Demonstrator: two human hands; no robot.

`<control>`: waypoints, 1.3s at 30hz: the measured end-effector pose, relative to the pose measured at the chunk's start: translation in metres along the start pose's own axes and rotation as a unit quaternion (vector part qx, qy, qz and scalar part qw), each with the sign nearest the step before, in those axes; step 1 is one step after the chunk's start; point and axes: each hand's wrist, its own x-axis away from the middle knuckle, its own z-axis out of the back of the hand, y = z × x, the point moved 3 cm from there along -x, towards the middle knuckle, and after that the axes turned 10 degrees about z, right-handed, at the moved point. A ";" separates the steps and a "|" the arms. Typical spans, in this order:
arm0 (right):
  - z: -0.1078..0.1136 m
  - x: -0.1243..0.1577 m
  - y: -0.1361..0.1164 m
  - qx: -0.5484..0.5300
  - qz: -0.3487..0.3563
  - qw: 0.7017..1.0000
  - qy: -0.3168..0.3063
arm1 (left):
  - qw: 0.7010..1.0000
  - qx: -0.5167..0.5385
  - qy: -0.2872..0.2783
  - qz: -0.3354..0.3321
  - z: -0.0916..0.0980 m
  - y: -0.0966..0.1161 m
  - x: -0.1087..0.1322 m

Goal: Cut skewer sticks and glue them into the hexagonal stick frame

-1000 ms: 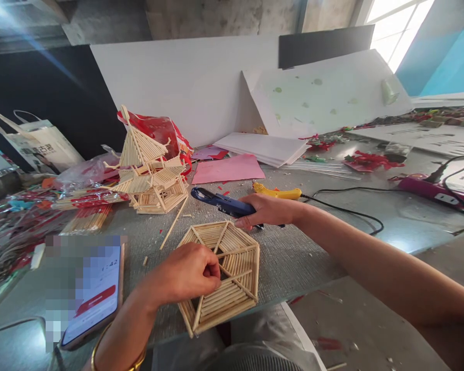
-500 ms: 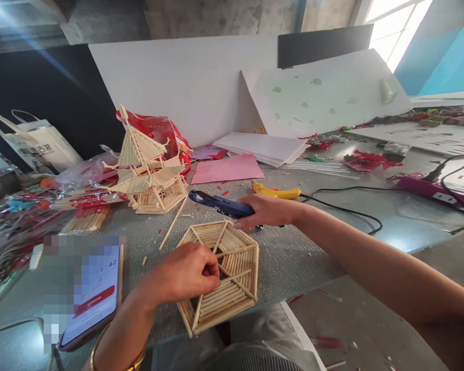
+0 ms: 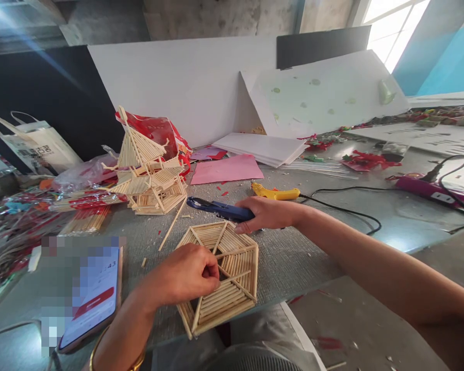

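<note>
At the table's (image 3: 294,268) near edge lies one stick frame (image 3: 228,304), my left hand (image 3: 189,273) pinching a stick (image 3: 237,276) across it, right hand (image 3: 263,214) closed around a blue tool (image 3: 226,209); apparently fitting sticks, next wanting careful alignment.

The phone (image 3: 96,288) shows the digits "43" after a colon, with pixelation hiding what precedes them; lettering on its red button (image 3: 94,303) is too small to read. Dark Chinese characters stand on the white tote bag (image 3: 53,145), "古" legible among them, the others blurred.
</note>
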 end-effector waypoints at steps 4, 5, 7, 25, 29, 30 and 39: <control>-0.005 0.005 -0.015 0.056 0.008 0.998 0.006 | 1.000 -0.001 0.000 -0.004 -0.002 -0.002 -0.001; -0.007 0.007 -0.020 0.062 0.010 0.998 0.007 | 1.000 -0.002 0.003 -0.005 -0.002 -0.002 -0.001; -0.013 0.011 -0.028 0.062 0.014 0.998 0.008 | 1.000 -0.006 0.007 -0.007 -0.002 -0.003 -0.002; -0.044 0.030 -0.040 0.091 0.041 0.994 0.038 | 0.999 -0.023 -0.015 0.033 -0.008 -0.009 0.000; -0.045 0.029 -0.040 0.087 0.043 0.995 0.035 | 0.999 -0.024 -0.011 0.040 -0.008 -0.007 0.001; -0.044 0.029 -0.040 0.085 0.045 0.995 0.034 | 0.999 -0.025 -0.010 0.043 -0.008 -0.007 0.001; -0.043 0.030 -0.040 0.076 0.057 0.995 0.018 | 0.999 -0.019 -0.002 0.028 -0.012 -0.009 -0.001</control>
